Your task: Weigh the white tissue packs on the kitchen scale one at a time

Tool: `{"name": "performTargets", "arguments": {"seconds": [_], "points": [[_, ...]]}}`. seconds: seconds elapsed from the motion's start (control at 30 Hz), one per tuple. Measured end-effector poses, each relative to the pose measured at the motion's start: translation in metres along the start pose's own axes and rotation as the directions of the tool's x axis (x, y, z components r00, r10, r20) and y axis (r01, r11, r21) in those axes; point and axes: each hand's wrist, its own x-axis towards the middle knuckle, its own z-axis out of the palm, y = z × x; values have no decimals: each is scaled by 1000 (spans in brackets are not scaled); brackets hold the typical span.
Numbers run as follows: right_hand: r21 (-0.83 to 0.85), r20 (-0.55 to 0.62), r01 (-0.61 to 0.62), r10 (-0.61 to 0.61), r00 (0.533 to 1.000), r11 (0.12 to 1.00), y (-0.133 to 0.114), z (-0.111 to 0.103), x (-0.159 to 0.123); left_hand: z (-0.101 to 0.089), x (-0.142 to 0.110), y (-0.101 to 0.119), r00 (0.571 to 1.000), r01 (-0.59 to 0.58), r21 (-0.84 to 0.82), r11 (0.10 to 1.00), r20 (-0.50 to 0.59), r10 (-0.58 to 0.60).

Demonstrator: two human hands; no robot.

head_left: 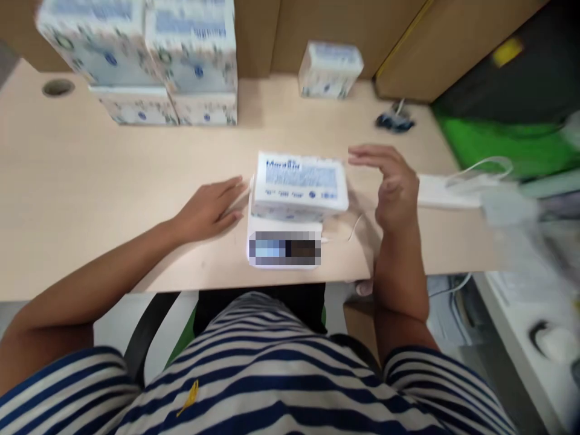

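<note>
Pack (301, 182), white, blue-printed — on scale (286, 226); desk (90, 163) broad leftward, front edge (217, 284) near; left hand (207, 211), right hand (393, 187) — empty, extended.

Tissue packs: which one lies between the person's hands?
The tissue pack on the white scale; the stacked packs and the single rear pack stand farther back.

In front of me, a flat white scale (286, 227) sits close to the near edge of the surface (181, 154). I can't read its blurry screen (284, 248). A white pack (301, 181) with blue words lies flat on the scale's back part. I see its long side going left to right, its right end sticking out.
</note>
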Motion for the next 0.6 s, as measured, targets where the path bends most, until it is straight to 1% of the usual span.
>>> {"name": "performTargets", "arguments": {"seconds": [0.07,0.17,0.2,0.23,0.33,0.37,0.47,0.53,0.6], "points": [[11,33,40,-40,999,999,-6,-9,12,1,-2,-2,1000,10,23,1000,-8,-10],[-32,218,106,-96,971,994,-14,-18,31,0,-2,-3,999,43,24,999,8,-43],[-66,244,134,-115,963,989,-18,-21,36,-1,-1,-2,999,48,13,999,13,-48],[-115,231,168,-138,963,979,-22,-25,41,-3,0,0,999,51,0,999,17,-51],[-288,112,245,-222,969,926,-27,-36,48,-5,3,5,997,74,-34,997,31,-73],[-334,107,255,-233,967,907,-26,-40,48,-4,5,6,995,89,-45,995,41,-87],[-409,175,300,-249,953,862,-27,-52,46,-3,7,9,990,128,-75,989,62,-124],[-437,219,337,-264,939,834,-32,-64,45,-4,6,10,989,139,-87,987,55,-134],[-465,220,351,-278,935,813,-41,-78,46,-4,6,10,991,132,-93,987,36,-129]]}}
